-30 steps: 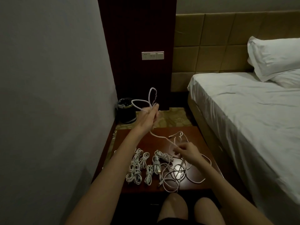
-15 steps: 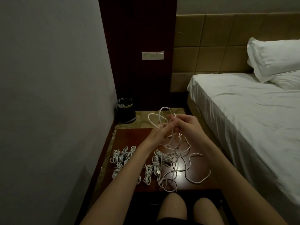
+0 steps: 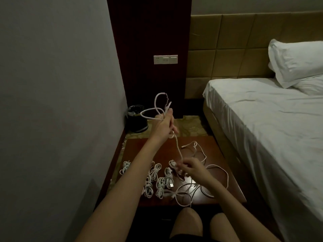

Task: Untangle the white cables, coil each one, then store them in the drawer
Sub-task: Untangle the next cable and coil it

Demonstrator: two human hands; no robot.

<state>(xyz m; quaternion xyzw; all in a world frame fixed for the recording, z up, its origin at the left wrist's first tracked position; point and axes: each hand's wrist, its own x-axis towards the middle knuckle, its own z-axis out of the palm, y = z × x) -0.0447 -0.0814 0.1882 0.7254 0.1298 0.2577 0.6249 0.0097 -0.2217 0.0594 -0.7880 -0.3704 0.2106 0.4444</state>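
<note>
Left hand (image 3: 165, 125): I am raising it above the nightstand (image 3: 139, 151), fist closed on loops of one white cable (image 3: 178, 147). Right hand (image 3: 191, 169): I am pinching that same strand low, fingers together, beside the loose tangle (image 3: 201, 187) on the near right of the top. Coiled bundles (image 3: 157, 182): lying on the near left. Step, as I judge it: coiling. Next calls for feeding slack upward without snagging. Drawer: not visible.

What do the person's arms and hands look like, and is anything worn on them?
Both forearms are bare up to the picture's edge, with no sleeves in view. The left hand and the right hand wear no gloves. No watch, bracelet or ring shows, though the light is dim.
</note>
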